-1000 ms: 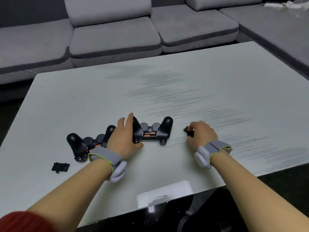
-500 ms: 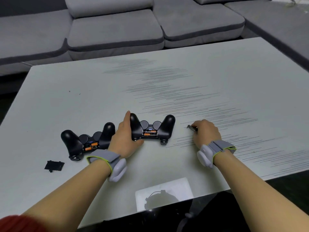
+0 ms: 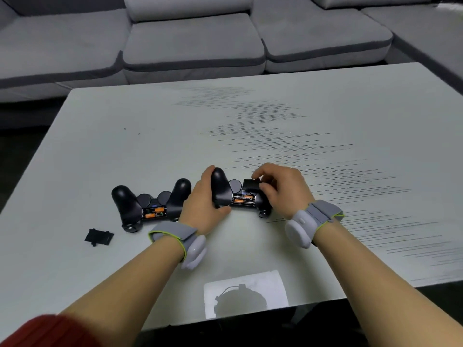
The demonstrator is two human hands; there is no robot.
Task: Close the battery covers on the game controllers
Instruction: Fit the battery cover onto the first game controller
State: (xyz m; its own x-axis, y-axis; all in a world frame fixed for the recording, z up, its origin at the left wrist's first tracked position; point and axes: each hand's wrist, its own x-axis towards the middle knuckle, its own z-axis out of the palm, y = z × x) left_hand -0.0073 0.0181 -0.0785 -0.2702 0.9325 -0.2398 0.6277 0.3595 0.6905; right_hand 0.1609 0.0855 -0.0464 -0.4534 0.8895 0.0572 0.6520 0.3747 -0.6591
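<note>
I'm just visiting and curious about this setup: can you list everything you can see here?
Controllers: two, black, face down side by side on the table, battery bays open; left one untouched, right one held.
Batteries: orange and black, in both bays; count unclear.
Covers: two, black; one flat on the table left of the controllers, one pinched above the right controller.
Table: one, pale grey.
Sofa: one, grey, behind the table.
Wristbands: two, grey.
Left hand: gripping the right controller.
Right hand: holding a cover.
</note>
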